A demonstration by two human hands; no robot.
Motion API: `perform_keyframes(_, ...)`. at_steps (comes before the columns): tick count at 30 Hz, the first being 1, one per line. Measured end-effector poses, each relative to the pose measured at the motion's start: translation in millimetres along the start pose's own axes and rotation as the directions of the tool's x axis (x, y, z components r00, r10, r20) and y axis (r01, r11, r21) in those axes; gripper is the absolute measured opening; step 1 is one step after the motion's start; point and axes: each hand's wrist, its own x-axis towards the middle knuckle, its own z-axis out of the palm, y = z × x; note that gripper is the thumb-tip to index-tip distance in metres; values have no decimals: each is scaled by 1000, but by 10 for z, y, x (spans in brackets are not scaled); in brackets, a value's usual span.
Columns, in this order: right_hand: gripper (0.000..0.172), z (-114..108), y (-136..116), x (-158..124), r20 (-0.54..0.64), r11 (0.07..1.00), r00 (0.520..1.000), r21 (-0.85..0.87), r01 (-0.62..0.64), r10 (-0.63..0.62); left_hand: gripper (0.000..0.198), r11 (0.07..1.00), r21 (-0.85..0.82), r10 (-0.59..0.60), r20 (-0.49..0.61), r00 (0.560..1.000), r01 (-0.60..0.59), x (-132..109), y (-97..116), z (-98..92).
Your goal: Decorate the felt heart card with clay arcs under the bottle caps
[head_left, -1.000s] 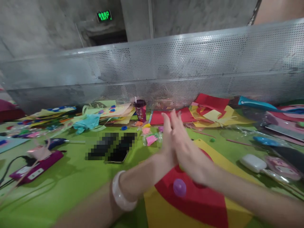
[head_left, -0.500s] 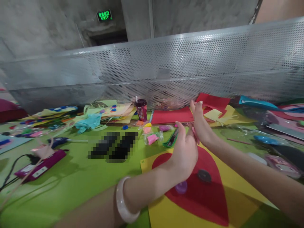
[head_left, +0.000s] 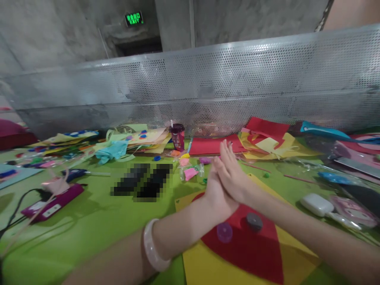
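Palm to palm above the paper, my left hand [head_left: 219,198] and my right hand [head_left: 233,174] press together with fingers stretched out. Between them is a small pink piece that looks like modelling clay; the palms hide it now. Below lies a red heart [head_left: 252,253] on a yellow sheet [head_left: 198,265]. A purple round lid [head_left: 225,232] and a grey round lid [head_left: 254,221] rest on the heart, near my wrists. A pink clay packet [head_left: 190,173] lies just beyond my left hand. A pale bangle is on my left wrist.
A purple power strip [head_left: 53,204], a glue gun [head_left: 74,174] and two pixelated dark shapes [head_left: 142,182] lie at left. Behind stand a lidded cup [head_left: 177,137], red sheets [head_left: 208,145] and a perforated metal panel [head_left: 204,79]. A white case [head_left: 317,204] sits at right.
My palms have come together, from slightly apart, covering the pink piece seen between them before. My right hand has moved left and down over my left, uncovering the white case.
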Motion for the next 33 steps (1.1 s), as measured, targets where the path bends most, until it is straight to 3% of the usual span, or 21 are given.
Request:
perform_keyframes(2, 98, -69, 149, 132, -13, 1000, 999, -9, -30, 30, 60, 993, -53, -101, 76, 992, 105, -17, 12, 39)
perform_keyframes(5, 91, -122, 261, 200, 13, 999, 999, -5, -49, 49, 63, 979, -108, -160, 120, 980, 173, -32, 31, 55)
perform_keyframes(10, 89, -160, 202, 159, 11, 999, 999, 16, -41, 40, 67, 966, -189, -162, 82, 983, 175, 7, 58, -5)
perform_keyframes(14, 68, -376, 122, 233, -22, 997, 998, 48, -57, 58, 72, 959, -231, -155, 57, 986, 164, 63, 119, -59)
perform_keyframes(18, 48, -547, 113, 211, -143, 998, 990, 58, 27, -19, 67, 960, -259, -86, 100, 991, 110, 80, 271, -87)
perform_keyframes(22, 37, -431, 196, -44, -212, 985, 962, -19, 169, -169, 60, 964, -241, -74, 170, 983, 115, 8, 419, -123)
perform_keyframes(26, 18, -216, 268, -268, -281, 931, 888, -124, 342, -364, 60, 964, -231, -84, 203, 976, 131, -112, 447, -144)
perform_keyframes(30, 15, -154, 232, -333, -326, 932, 874, -98, 349, -361, 66, 967, -191, -124, 224, 967, 169, -169, 408, -144)
perform_keyframes(33, 16, -235, 193, -351, -296, 955, 911, -9, 298, -287, 66, 994, 92, -76, 216, 974, 58, -138, 415, -193)
